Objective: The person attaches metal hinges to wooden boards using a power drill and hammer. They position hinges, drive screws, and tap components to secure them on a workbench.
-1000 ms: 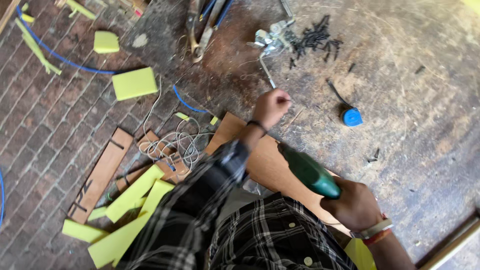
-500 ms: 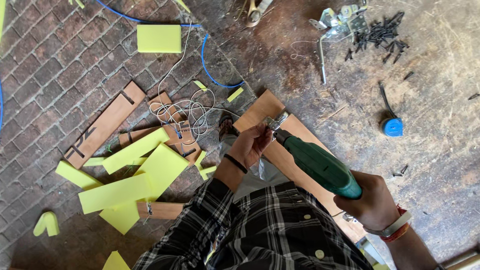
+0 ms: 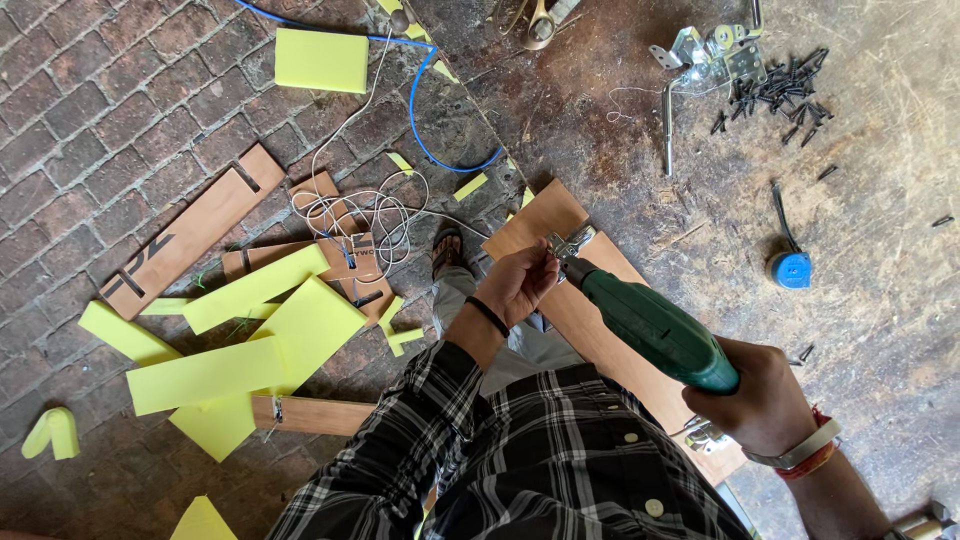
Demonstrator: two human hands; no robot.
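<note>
My right hand [image 3: 765, 405] grips the handle of a green power drill [image 3: 655, 330] that points up-left over a brown wooden board [image 3: 545, 222] at the workbench edge. My left hand [image 3: 522, 283], with a dark band at the wrist, pinches at the drill's tip, where a small metal hinge [image 3: 572, 242] lies on the board. What the fingers hold is too small to tell. Both sleeves are black-and-white plaid.
A pile of black screws [image 3: 780, 85] and metal hinges [image 3: 712, 50] lie at the far side of the worn bench, and a blue round tape measure [image 3: 793, 270] sits to the right. Yellow foam pieces [image 3: 255, 335], brown boards [image 3: 190, 240], white wire [image 3: 355, 215] and a blue cable [image 3: 425, 130] litter the brick floor.
My left hand has come back from near the screws to the drill's tip. The drill has swung up over the board, and the view has shifted.
</note>
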